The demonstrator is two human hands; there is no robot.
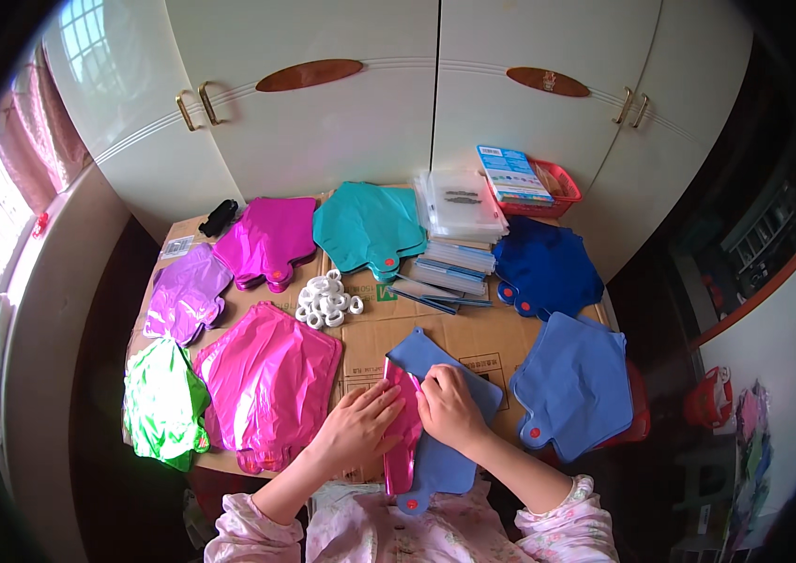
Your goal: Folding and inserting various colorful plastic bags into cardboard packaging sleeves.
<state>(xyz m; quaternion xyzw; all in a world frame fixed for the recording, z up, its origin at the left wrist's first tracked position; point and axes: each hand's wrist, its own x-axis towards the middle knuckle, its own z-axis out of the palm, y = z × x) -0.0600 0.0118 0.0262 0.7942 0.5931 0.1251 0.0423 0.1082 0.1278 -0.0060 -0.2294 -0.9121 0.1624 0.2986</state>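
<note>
Printed cardboard (368, 328), white label (177, 247), left hand (360, 419) on pink foil (404, 450)

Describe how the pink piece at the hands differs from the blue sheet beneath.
The pink piece is shiny; the blue sheet looks duller. The pink piece is narrow; the blue sheet is wider. The pink piece lies on top; the blue sheet is partly covered. Both lie before the person.

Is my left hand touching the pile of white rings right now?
Apart. The head view shows cardboard between the left hand and the white rings, which lie farther from the person.
</note>
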